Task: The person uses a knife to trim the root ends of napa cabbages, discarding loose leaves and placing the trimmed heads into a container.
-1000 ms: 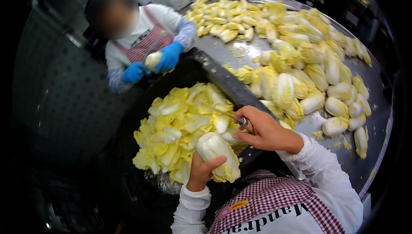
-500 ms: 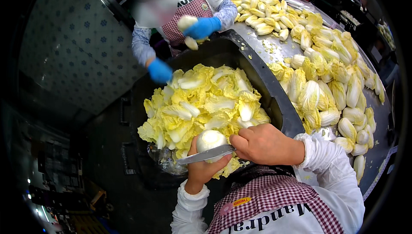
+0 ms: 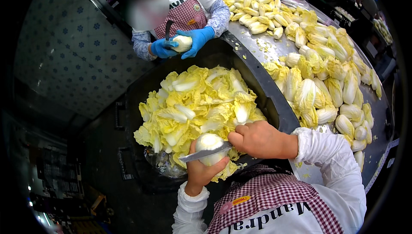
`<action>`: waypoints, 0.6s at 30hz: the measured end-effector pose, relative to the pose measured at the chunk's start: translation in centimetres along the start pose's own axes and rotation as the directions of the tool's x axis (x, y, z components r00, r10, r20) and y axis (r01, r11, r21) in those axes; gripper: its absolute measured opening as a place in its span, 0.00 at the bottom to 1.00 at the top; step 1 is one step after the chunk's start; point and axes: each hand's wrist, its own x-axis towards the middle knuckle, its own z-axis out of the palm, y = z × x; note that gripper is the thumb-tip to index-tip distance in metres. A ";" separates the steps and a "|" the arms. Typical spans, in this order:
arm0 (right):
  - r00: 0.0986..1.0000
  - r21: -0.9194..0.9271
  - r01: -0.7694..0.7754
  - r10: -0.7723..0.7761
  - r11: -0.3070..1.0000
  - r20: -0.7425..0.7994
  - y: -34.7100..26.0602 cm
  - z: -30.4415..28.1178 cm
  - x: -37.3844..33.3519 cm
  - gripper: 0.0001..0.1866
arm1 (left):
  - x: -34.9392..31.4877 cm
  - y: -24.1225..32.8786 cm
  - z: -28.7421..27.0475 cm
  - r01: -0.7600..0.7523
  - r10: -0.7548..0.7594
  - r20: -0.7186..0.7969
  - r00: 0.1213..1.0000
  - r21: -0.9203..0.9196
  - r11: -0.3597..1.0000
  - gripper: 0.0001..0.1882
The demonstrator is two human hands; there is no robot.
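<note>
The right hand (image 3: 260,138) hides the handle of the knife (image 3: 206,152)

Cups a pale cabbage (image 3: 209,141) in the left hand (image 3: 201,172). Grips a knife (image 3: 205,152) in the right hand (image 3: 259,140), crossing it over the cabbage toward the left hand. Has a black tub (image 3: 266,83) just beyond both hands, heaped with loose yellow-white leaves (image 3: 184,109). Has a metal bench (image 3: 281,50) beyond the right hand and to its right, piled with whole cabbages (image 3: 307,94). Faces a co-worker (image 3: 184,13) in blue gloves (image 3: 199,41), farther from the hands.
</note>
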 end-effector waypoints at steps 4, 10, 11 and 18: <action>0.952 -0.145 -0.264 0.282 0.954 0.122 4.8 2.1 -2.8 0.07 | -0.6 3.2 -0.8 -0.077 0.082 0.071 0.994 -0.064 0.995 0.34; 0.948 0.180 -0.313 0.319 0.933 -0.005 3.5 0.4 -1.8 0.10 | 0.1 1.0 -0.9 0.041 -0.059 -0.097 0.994 -0.171 0.984 0.36; 0.936 0.326 -0.317 0.349 0.891 -0.041 2.9 0.4 -1.4 0.11 | 0.1 0.5 -0.7 0.030 -0.057 -0.123 0.991 -0.211 0.977 0.36; 0.918 0.776 -0.344 0.364 0.529 0.159 -1.2 0.9 0.5 0.34 | 0.4 -1.9 1.9 -0.042 -0.012 -0.111 0.994 -0.468 0.883 0.50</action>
